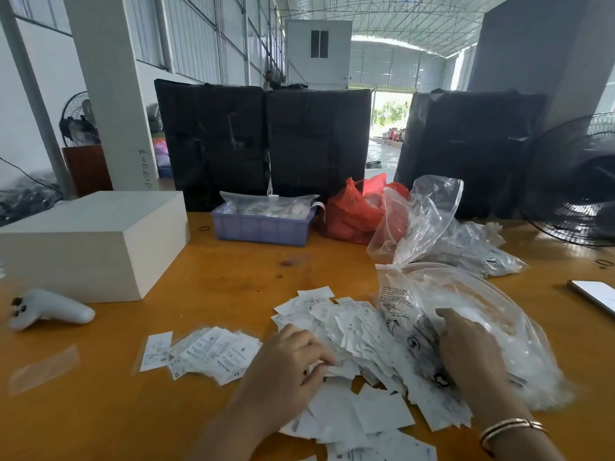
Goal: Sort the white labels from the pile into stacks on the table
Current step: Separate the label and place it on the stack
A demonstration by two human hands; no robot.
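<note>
Two hands were at work over one loose pile of white labels [352,331] spread on the wooden table [233,271]. The left hand [286,357] lay on the near side of the pile with its fingers curled, the fingertips pinching what appeared to be one or several labels; how many could not be told. The right hand [472,347] rested flat, fingers relaxed, on a clear plastic bag [482,304] that overlapped the right edge of the pile, gripping nothing. A fanned stack of sorted labels [206,352], some marked S, lay just left of the pile, with a single label marked XS at its left end. More labels were scattered toward the near table edge. Sorting was judged to be at an early stage, most labels remaining unsorted. Risks noted: the sorted stack sat very near the pile, so a sweep of the left hand could mix the two; the labels looked thin and slippery, so a pinch might lift several of differing size at once; the labels close to the near edge could slide off; the standing fan [579,181] at the right, if running, could blow loose labels about. A white controller [50,309], a white box [90,241], a blue tray [263,226], a red bag [352,211] and a phone [595,294] were also present.
</note>
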